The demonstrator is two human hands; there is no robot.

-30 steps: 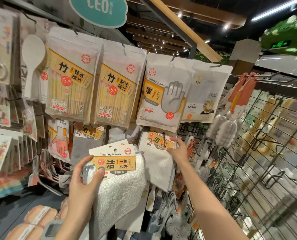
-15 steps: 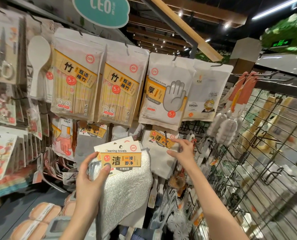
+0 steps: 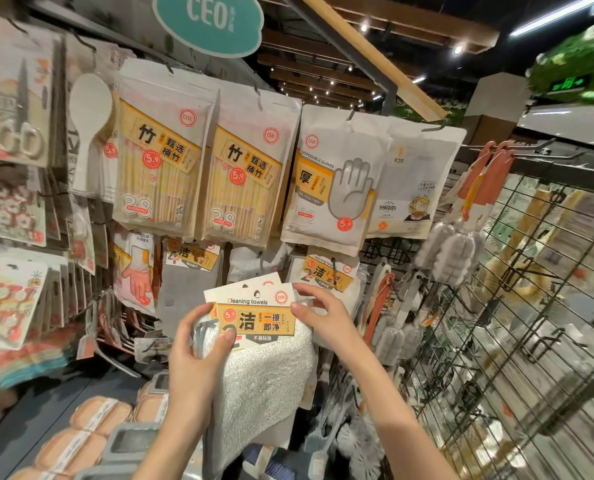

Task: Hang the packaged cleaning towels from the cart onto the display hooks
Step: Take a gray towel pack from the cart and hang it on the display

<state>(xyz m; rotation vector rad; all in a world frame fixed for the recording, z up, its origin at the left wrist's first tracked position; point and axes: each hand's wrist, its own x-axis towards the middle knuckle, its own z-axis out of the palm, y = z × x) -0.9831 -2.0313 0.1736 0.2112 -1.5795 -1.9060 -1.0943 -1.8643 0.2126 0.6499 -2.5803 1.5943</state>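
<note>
Now that the right hand has left the hung towels and pinches the card's right edge, both hands hold the towel pack below the display; the left hand grips its left side, ready for hooking.

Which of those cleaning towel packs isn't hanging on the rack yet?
The front cleaning towel pack, with the full "Cleaning towels" card showing. The left hand grips its left side and the right hand pinches its right edge. The hung towel pack behind is already on a hook.

Left hand hides towel pack corner.
</note>
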